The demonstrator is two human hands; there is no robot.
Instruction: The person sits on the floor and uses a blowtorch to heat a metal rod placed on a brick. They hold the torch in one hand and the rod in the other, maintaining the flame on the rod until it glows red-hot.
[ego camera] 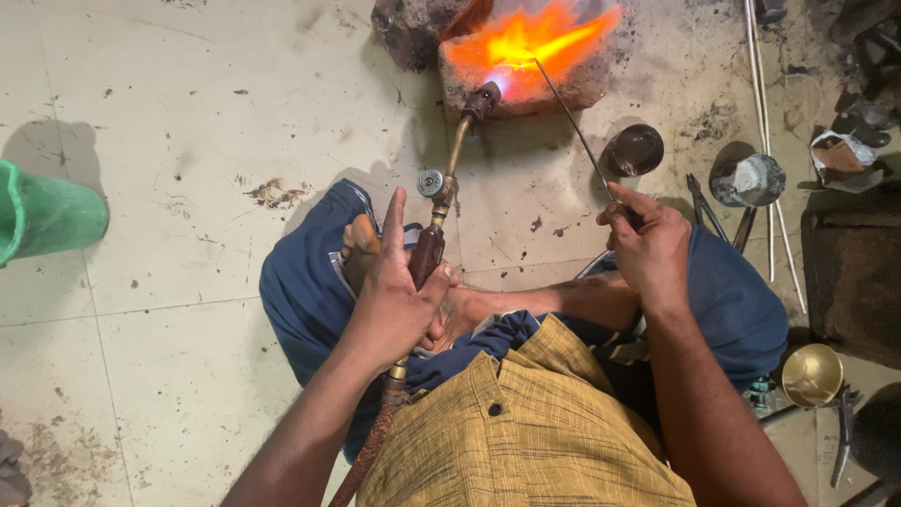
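My left hand (399, 300) grips the dark handle of a brass gas torch (449, 169), forefinger stretched out along it. The torch nozzle points at a blackened fire brick (469, 89), where a wide orange flame (526, 39) burns. My right hand (646, 246) pinches a thin metal rod (571, 120). The rod slants up to the left and its tip reaches into the flame. I sit cross-legged on the floor in blue trousers, with a bare foot showing under the left hand. What lies in the flame cannot be made out.
A small dark bowl (634, 150) and a grey metal cup (748, 179) stand right of the brick. Tongs (704, 208) and long rods (765, 113) lie beside them. A brass bowl (811, 375) sits at the lower right, a green bucket (47, 214) at the left edge.
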